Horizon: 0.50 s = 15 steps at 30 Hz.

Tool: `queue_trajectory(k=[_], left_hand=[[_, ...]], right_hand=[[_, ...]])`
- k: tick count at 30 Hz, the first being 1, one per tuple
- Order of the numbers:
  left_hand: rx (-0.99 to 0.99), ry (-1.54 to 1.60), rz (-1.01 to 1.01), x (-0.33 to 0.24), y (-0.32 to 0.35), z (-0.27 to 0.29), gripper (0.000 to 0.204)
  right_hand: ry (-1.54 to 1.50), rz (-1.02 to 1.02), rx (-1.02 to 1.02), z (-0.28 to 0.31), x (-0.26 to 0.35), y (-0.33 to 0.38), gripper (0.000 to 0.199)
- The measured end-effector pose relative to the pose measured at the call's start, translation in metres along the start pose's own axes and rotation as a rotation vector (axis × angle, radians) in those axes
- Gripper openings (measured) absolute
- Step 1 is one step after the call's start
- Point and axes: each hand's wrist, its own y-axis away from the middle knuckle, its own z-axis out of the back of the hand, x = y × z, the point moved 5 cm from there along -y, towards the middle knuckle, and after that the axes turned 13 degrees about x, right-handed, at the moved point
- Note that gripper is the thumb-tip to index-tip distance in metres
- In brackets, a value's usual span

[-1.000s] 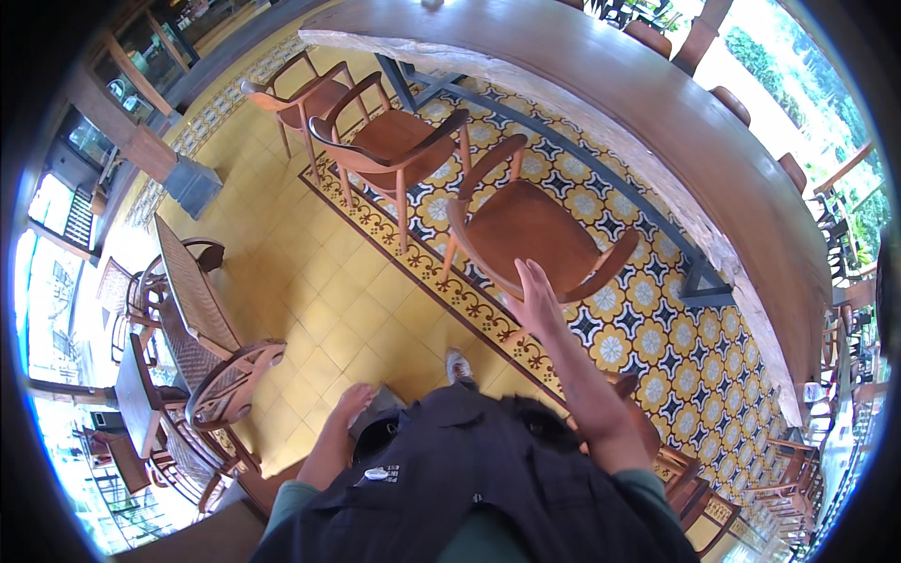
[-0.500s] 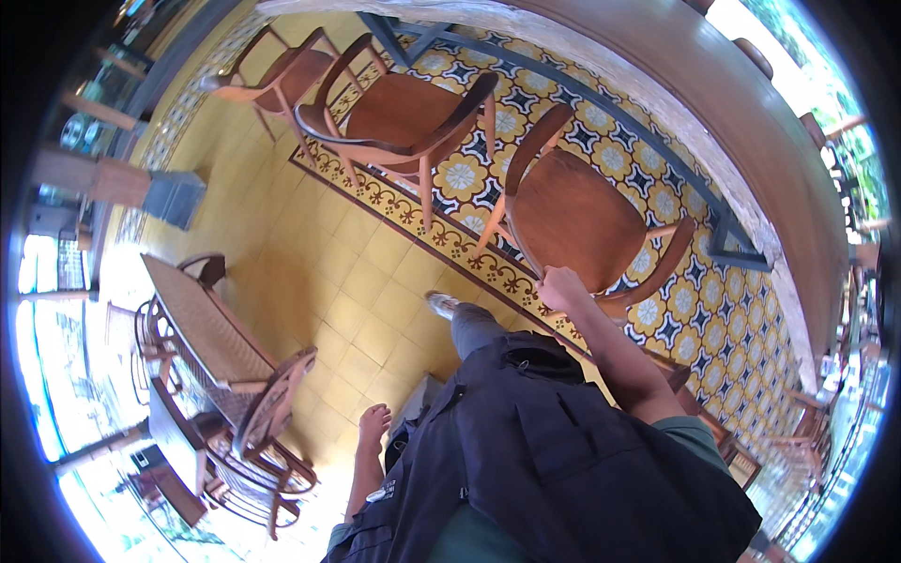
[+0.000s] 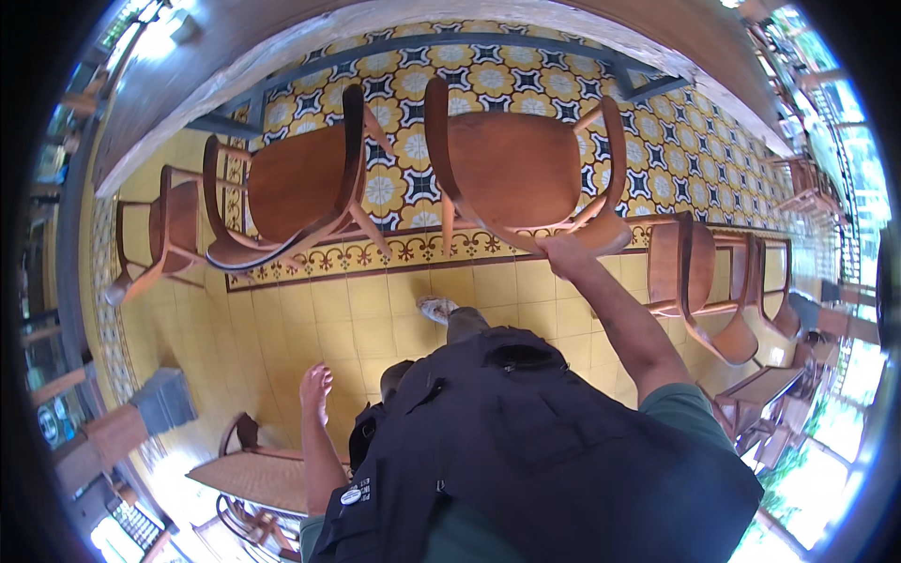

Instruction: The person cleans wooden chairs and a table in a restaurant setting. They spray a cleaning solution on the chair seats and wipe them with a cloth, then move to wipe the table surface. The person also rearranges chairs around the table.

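My right hand (image 3: 566, 256) reaches forward and is closed on the lower back edge of a wooden armchair (image 3: 514, 169) with a brown seat. The chair's curved backrest faces me, and its seat points toward the long table. My left hand (image 3: 316, 388) hangs at my left side over the yellow floor, its fingers loosely apart with nothing in them. A second matching armchair (image 3: 298, 183) stands just to the left, apart from the held one. My shoe (image 3: 436, 309) shows on the tiles between my body and the chairs.
A long wooden table (image 3: 638, 38) with a rough edge runs across the far side, on a blue-grey metal frame (image 3: 422, 43). More chairs stand at the far left (image 3: 174, 220) and right (image 3: 690, 267). A woven-top bench (image 3: 258, 480) and a grey-based post (image 3: 164, 402) are at the lower left.
My view has turned right, so the table and chairs now lie straight across ahead. The held armchair appears squarer to the table. My right hand stays on it; my left hand hangs farther out.
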Motion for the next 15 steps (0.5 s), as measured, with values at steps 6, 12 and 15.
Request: queue_trajectory(k=[6, 12, 15], left_hand=[[0.077, -0.079, -0.066, -0.015, -0.030, 0.080, 0.030], [0.244, -0.163, 0.061, 0.046, -0.055, 0.158, 0.030], [0.267, -0.139, 0.098, 0.081, -0.057, 0.208, 0.028]], right_hand=[[-0.057, 0.037, -0.013, -0.091, 0.034, 0.082, 0.017], [-0.231, -0.175, -0.131, -0.173, 0.089, 0.150, 0.054], [-0.018, -0.422, 0.058, -0.171, 0.098, 0.157, 0.050]])
